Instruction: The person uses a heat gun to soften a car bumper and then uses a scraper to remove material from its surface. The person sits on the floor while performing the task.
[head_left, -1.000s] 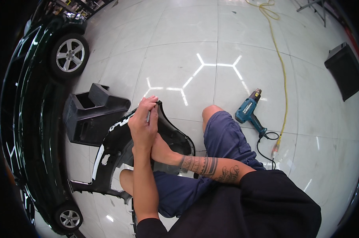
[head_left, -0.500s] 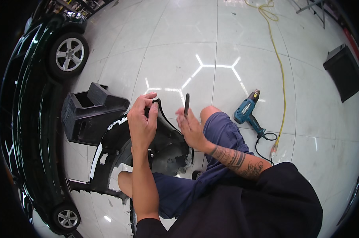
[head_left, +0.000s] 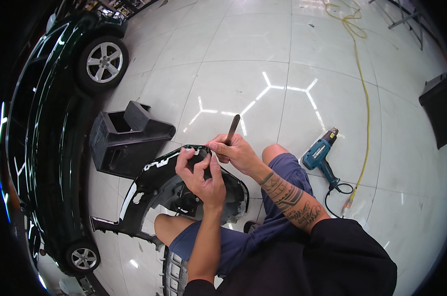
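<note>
A dark car bumper (head_left: 149, 190) lies propped in front of me, against my legs, its inner side partly in view. My left hand (head_left: 203, 182) grips its raised top corner, with fingers bent around the edge. At the same corner my right hand (head_left: 237, 153) pinches a slim, dark, pen-like tool (head_left: 233, 129), whose upper end points up and away from me. The tool's lower end is hidden by the fingers, so I cannot tell its exact kind. The thumb and fingertips of both hands nearly meet at the edge.
A black plastic wheel ramp (head_left: 129, 143) stands behind the bumper, beside a dark green car (head_left: 55, 148) at left. To my right a teal heat gun (head_left: 319, 153) lies on the tiled floor, plugged into a yellow extension cord (head_left: 367, 118). Another black ramp-like block (head_left: 439, 108) sits far right.
My left hand has come down and taken hold of the bumper's corner. My right hand has moved in beside it, and the tool now leans instead of standing nearly upright.
</note>
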{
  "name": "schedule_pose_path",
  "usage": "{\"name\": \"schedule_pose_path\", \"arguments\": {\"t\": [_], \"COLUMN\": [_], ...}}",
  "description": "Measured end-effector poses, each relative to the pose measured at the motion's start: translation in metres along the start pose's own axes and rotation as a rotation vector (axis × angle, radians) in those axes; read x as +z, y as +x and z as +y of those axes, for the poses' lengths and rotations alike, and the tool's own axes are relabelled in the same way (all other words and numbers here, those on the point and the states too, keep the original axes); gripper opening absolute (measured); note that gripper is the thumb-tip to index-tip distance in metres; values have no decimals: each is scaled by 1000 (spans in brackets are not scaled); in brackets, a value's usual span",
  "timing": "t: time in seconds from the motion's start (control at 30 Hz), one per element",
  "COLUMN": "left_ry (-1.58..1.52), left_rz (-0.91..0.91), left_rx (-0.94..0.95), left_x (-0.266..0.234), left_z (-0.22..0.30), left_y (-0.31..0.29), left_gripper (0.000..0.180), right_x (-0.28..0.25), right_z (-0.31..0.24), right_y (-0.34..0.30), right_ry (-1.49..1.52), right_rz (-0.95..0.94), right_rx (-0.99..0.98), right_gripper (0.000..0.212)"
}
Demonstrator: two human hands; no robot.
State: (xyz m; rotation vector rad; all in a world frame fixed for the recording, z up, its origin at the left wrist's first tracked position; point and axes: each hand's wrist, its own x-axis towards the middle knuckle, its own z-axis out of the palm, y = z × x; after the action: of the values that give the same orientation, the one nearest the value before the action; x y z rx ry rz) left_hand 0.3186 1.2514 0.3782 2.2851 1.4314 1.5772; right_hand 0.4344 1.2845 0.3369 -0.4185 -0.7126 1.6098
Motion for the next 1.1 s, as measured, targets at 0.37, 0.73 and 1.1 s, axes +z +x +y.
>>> {"name": "schedule_pose_path", "arguments": {"t": [0.37,0.73,1.1], "left_ry": [-154,-33,-196], "left_rz": [43,-729,-705], "left_rx": [-292,62,29], "left_x": [-12,-52,-35], "left_z": [30,-5,-25], "left_y": [-37,94,90], "left_gripper": [27,47,27], "right_x": [-6,26,30], "right_z": [-24,-30,-26], "right_y": [12,-13,-19], "right_ry": [-301,-842,-976], "right_rz": [-73,115,306], "right_rx": [76,-453,-686], "right_gripper": [23,49,16]}}
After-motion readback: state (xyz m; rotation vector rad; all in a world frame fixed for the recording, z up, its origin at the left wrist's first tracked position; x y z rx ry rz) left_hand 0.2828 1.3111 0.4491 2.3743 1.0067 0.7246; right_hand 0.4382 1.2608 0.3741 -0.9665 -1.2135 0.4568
